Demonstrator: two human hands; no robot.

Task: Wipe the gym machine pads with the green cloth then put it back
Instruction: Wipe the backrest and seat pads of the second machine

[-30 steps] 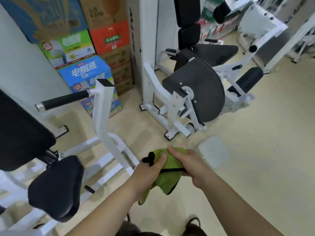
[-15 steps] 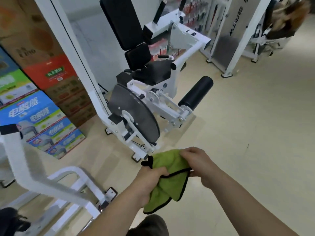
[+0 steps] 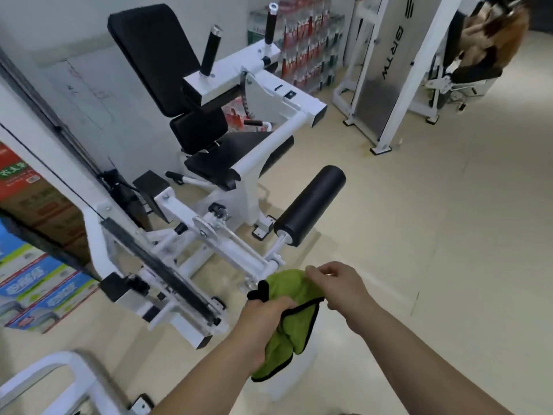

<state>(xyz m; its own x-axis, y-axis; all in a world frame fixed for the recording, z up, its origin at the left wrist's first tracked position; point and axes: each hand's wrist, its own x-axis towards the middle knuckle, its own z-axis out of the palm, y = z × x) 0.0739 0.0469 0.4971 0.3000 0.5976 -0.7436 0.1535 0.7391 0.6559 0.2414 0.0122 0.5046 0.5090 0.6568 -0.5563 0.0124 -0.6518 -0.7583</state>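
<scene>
Since last frame view closed on white leg machine [image 3: 269, 94]; roller pad [image 3: 311, 205] nearer, just beyond green cloth [image 3: 294, 330]. Panel [image 3: 386, 70] behind reads "GRTW". Green cloth held mid-air: left hand [image 3: 263, 319] grips its middle, right hand [image 3: 338, 283] pinches top edge.

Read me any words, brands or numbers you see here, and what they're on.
"GRTW", roughly, running vertically: silver weight-stack cover.
Chinese print on blue boxes: blurred.
Green label on red box: cut off, blurred.
Stacked packs at back: too small.
</scene>
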